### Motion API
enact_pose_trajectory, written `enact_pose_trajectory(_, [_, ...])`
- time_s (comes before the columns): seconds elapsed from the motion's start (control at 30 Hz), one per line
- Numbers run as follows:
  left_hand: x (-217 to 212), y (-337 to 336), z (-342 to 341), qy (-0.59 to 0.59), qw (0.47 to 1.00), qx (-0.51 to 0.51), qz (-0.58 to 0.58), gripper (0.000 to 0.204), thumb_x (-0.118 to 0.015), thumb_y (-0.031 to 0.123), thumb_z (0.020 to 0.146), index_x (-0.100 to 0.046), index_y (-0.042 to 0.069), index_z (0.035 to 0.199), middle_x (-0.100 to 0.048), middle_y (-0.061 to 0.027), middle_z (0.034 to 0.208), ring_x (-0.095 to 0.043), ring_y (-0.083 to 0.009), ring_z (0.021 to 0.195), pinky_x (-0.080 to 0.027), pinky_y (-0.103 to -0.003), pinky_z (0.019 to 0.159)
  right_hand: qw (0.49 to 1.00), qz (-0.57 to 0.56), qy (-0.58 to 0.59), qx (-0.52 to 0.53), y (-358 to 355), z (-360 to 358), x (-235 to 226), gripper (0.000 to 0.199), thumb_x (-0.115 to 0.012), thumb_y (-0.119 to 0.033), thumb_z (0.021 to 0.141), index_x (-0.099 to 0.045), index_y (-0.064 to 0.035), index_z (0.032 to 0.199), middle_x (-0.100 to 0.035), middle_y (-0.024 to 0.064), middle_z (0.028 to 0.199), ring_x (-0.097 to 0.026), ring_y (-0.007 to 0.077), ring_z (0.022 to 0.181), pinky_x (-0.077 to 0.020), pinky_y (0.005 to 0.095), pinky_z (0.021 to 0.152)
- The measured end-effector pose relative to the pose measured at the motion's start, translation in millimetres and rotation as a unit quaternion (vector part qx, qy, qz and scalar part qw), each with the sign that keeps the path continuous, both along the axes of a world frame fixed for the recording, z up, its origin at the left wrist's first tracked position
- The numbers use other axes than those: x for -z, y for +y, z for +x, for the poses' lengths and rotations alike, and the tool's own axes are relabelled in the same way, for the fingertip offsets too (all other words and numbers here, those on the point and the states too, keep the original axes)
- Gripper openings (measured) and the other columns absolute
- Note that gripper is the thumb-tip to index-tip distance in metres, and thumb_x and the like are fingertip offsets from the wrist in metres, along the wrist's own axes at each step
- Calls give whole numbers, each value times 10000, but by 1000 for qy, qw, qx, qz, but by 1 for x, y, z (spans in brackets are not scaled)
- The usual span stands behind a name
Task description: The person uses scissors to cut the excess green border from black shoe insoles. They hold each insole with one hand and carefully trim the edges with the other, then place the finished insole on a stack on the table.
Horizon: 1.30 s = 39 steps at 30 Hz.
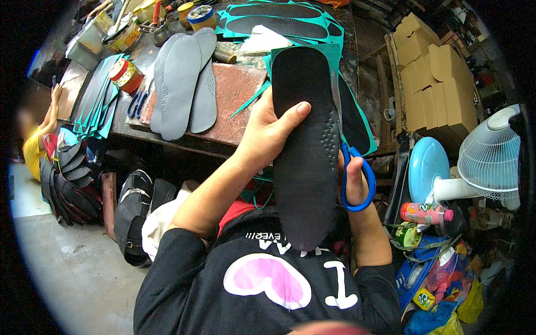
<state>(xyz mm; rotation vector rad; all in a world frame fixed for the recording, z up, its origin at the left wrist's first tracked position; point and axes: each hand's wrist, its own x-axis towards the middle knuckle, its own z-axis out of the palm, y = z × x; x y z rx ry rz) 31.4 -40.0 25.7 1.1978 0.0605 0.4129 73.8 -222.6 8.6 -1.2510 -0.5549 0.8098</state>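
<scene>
A long black shoe insole (304, 167) with a dotted patch hangs upright in front of my chest. Its upper end still carries a border of teal sheet (333, 58). My left hand (265, 128) grips the insole by its left side, thumb lying across the front face. On the other side, my right hand (355, 187) has its thumb through the loop of blue-handled scissors (371, 190). The scissor blades run up along the insole's right edge, partly hidden. Behind it, another black piece edged in teal (357, 120) shows on the right.
Grey insoles (176, 84) lie on a reddish slab (231, 92). Teal-edged sheets (279, 25) are piled at the back, others (95, 100) lie left near a red jar (126, 75). Cardboard boxes (441, 95) and a white fan (488, 151) stand right. A person in yellow (34, 145) is far left.
</scene>
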Motion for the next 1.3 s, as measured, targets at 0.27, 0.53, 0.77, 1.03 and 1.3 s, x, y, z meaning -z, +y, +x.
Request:
enact_pose_trajectory(0.27, [-14,15,12,16,999,8,-50,306,-577,268,934,-554,21,1113,-638,-51,953,-613,-105,804,-511,-254,683,994,-25,-102,5,-5,17,18,936,-370,-747,827,-417,41,1331,-487,147,1316,-464,228,1207,-357,358,1023])
enact_pose_trajectory(0.53, [-13,-4,20,-19,1000,-19,-9,326,-586,282,933,-565,-15,1064,-634,-43,880,-594,-89,743,-508,-250,661,998,49,-24,-7,14,17,-16,1050,-345,-786,789,-251,49,1419,-339,170,1446,-404,264,1287,-338,389,1062])
enact_pose_trajectory(0.77, [-21,26,22,25,996,58,70,340,-586,301,929,-561,-13,1055,-642,-42,876,-602,-82,750,-509,-237,656,992,-23,-39,-118,7,26,-31,1035,-305,-857,726,-473,40,1213,-546,39,670,-535,128,602,-433,223,559])
enact_pose_trajectory(1.03, [-21,39,19,68,976,110,175,386,-601,362,909,-596,-1,1040,-633,-20,847,-578,-76,761,-485,-250,670,996,-36,-57,-54,1,26,-18,1036,-264,-904,679,-495,33,1058,-463,-3,506,-430,97,402,-361,202,416])
enact_pose_trajectory(1.3, [-21,55,9,78,943,189,261,332,-622,278,902,-598,-28,1026,-627,-16,840,-556,-69,759,-478,-257,676,990,-82,-42,-104,-15,26,-18,971,-278,-891,696,-511,-7,1026,-477,11,534,-469,101,443,-382,205,453])
